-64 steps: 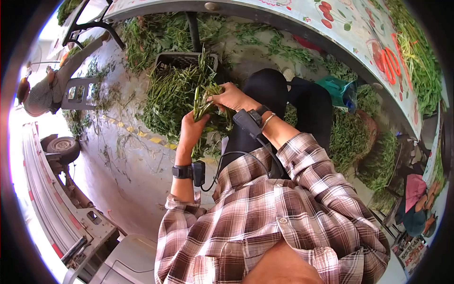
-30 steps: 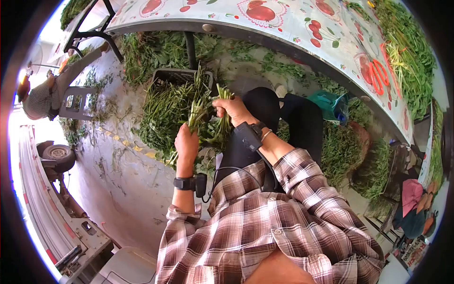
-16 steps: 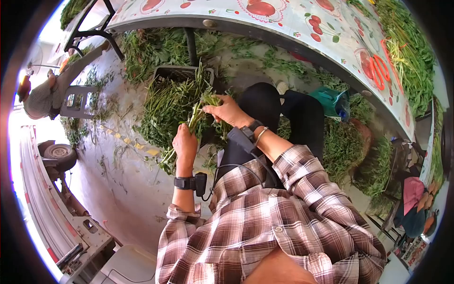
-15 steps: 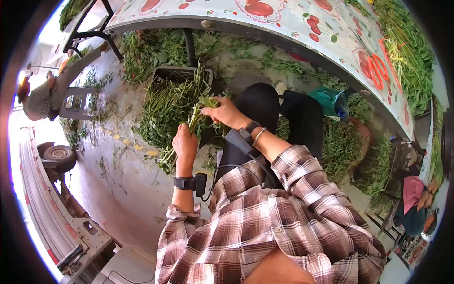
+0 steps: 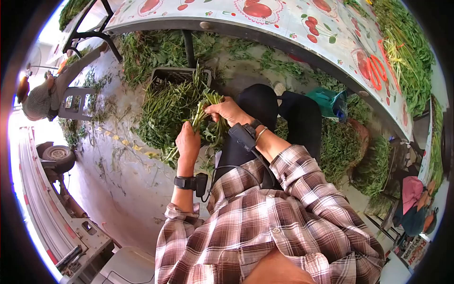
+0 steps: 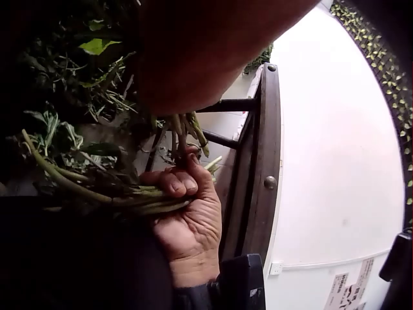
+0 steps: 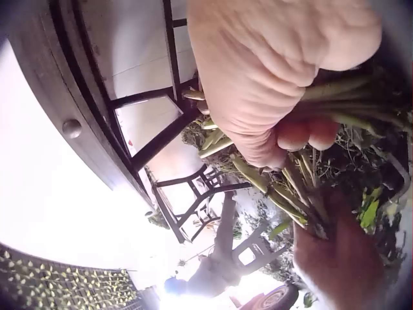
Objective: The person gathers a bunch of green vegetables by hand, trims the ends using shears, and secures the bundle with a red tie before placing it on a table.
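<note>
In the head view the left hand (image 5: 188,144) grips a small bunch of green stems (image 5: 198,113), leaves hanging below the fist. Close beside it on the right, the right hand (image 5: 228,111) holds a second bunch (image 5: 215,98). The left wrist view has the left hand (image 6: 193,223) with fingers curled round long stems (image 6: 97,192). In the right wrist view, the right hand (image 7: 271,84) curls over stems, fingertips touching the stems (image 7: 274,194) that rise from the left hand (image 7: 342,258). Behind both hands stands a dark crate (image 5: 204,75) beside heaped greens (image 5: 163,111).
A patterned table (image 5: 283,23) spans the top, with red scissors (image 5: 377,72) and piled greens (image 5: 411,61) at its right. A teal bag (image 5: 326,102) lies beyond the knees. Left are a grey stool (image 5: 75,103), another person (image 5: 42,97) and a wheeled vehicle (image 5: 56,156).
The hands held one cluster together, then moved apart with separate bunches and came close again. Since half a second ago the left hand has shifted slightly and the right bunch stands more upright.
</note>
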Demonstrator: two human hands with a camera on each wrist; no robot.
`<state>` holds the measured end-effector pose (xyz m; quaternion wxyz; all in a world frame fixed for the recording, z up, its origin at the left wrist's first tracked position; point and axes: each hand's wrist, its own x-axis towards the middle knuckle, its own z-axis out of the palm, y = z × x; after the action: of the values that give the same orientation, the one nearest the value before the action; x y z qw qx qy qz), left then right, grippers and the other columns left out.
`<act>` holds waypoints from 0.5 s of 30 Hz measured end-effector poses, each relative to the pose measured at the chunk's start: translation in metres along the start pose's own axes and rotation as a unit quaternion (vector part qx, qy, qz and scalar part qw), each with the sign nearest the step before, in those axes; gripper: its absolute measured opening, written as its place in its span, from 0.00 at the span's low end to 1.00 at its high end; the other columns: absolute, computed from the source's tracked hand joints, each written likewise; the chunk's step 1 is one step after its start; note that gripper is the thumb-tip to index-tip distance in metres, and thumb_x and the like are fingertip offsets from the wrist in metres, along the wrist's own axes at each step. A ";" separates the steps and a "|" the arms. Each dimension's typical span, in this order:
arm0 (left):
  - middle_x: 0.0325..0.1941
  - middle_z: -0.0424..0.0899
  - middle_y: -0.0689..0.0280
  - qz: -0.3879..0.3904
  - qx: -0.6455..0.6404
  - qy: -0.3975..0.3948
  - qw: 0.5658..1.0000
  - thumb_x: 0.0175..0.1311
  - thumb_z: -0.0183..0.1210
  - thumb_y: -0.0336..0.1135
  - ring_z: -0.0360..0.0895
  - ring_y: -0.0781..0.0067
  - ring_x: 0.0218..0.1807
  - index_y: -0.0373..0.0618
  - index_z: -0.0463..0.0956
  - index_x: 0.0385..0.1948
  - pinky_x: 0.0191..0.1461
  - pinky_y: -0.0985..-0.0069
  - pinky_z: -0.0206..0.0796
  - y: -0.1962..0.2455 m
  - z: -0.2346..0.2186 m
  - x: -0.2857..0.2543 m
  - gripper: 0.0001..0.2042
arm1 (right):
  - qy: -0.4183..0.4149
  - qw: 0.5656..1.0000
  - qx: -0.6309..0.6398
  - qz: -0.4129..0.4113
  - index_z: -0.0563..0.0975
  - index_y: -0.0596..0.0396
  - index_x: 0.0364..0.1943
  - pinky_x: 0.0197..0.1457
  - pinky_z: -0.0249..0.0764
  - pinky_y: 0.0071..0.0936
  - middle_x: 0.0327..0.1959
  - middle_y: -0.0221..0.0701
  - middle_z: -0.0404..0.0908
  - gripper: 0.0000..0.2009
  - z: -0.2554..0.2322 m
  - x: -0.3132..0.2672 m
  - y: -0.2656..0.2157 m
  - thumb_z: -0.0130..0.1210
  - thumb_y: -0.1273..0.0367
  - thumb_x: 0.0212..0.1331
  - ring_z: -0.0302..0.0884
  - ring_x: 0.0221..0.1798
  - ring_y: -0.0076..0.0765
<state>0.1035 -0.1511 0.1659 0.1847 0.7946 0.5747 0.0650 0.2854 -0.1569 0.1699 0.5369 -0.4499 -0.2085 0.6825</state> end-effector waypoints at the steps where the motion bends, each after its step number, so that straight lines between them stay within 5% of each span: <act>1: 0.35 0.77 0.53 -0.003 -0.035 0.005 0.999 0.57 0.54 0.35 0.75 0.45 0.39 0.41 0.69 0.39 0.39 0.57 0.66 0.002 0.000 0.000 0.11 | 0.000 1.000 -0.001 0.000 0.78 0.60 0.28 0.21 0.65 0.21 0.16 0.25 0.72 0.04 -0.002 0.001 0.001 0.59 0.75 0.48 0.67 0.16 0.20; 5: 0.33 0.79 0.53 -0.071 -0.129 -0.003 0.989 0.59 0.54 0.37 0.77 0.51 0.36 0.42 0.72 0.40 0.38 0.63 0.67 -0.018 0.015 -0.009 0.11 | 0.028 0.980 0.196 0.008 0.76 0.60 0.31 0.26 0.66 0.23 0.14 0.22 0.68 0.06 -0.018 0.006 -0.006 0.60 0.73 0.49 0.63 0.15 0.20; 6: 0.30 0.80 0.59 -0.102 -0.164 -0.005 0.981 0.59 0.55 0.36 0.76 0.63 0.32 0.39 0.74 0.39 0.37 0.68 0.66 -0.027 0.015 -0.009 0.11 | 0.028 0.985 0.172 -0.003 0.77 0.60 0.32 0.25 0.66 0.23 0.14 0.22 0.68 0.07 -0.020 0.006 -0.007 0.60 0.73 0.49 0.64 0.15 0.20; 9: 0.27 0.78 0.68 -0.039 -0.330 0.063 0.941 0.59 0.55 0.34 0.71 0.74 0.28 0.37 0.74 0.36 0.34 0.73 0.64 -0.042 0.013 -0.015 0.09 | 0.058 0.994 0.088 -0.018 0.77 0.60 0.36 0.23 0.66 0.22 0.14 0.22 0.68 0.09 -0.015 0.009 -0.001 0.59 0.73 0.50 0.64 0.15 0.21; 10: 0.24 0.75 0.72 -0.071 -0.383 0.050 0.920 0.59 0.55 0.34 0.67 0.80 0.24 0.37 0.75 0.32 0.28 0.77 0.60 -0.032 0.000 -0.014 0.08 | 0.090 0.995 0.023 -0.029 0.77 0.61 0.38 0.22 0.66 0.22 0.14 0.23 0.68 0.11 -0.011 0.009 0.001 0.59 0.72 0.51 0.65 0.15 0.21; 13: 0.21 0.71 0.75 -0.169 -0.427 -0.006 0.888 0.59 0.56 0.34 0.63 0.83 0.21 0.39 0.76 0.31 0.25 0.80 0.54 -0.022 -0.028 -0.008 0.07 | 0.081 0.996 0.029 -0.036 0.76 0.62 0.41 0.21 0.67 0.22 0.16 0.24 0.71 0.13 -0.008 0.009 0.004 0.59 0.72 0.51 0.66 0.16 0.20; 15: 0.20 0.69 0.75 -0.160 -0.465 0.001 0.871 0.60 0.56 0.34 0.62 0.84 0.21 0.40 0.76 0.31 0.25 0.82 0.53 -0.018 -0.030 -0.004 0.07 | 0.095 0.995 0.001 -0.012 0.75 0.62 0.43 0.21 0.67 0.22 0.16 0.24 0.71 0.14 -0.007 0.012 0.003 0.59 0.72 0.51 0.66 0.16 0.20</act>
<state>0.0766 -0.1431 0.1875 0.5405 0.5141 0.5972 0.2949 0.2894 -0.1485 0.1595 0.5629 -0.5092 -0.1615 0.6306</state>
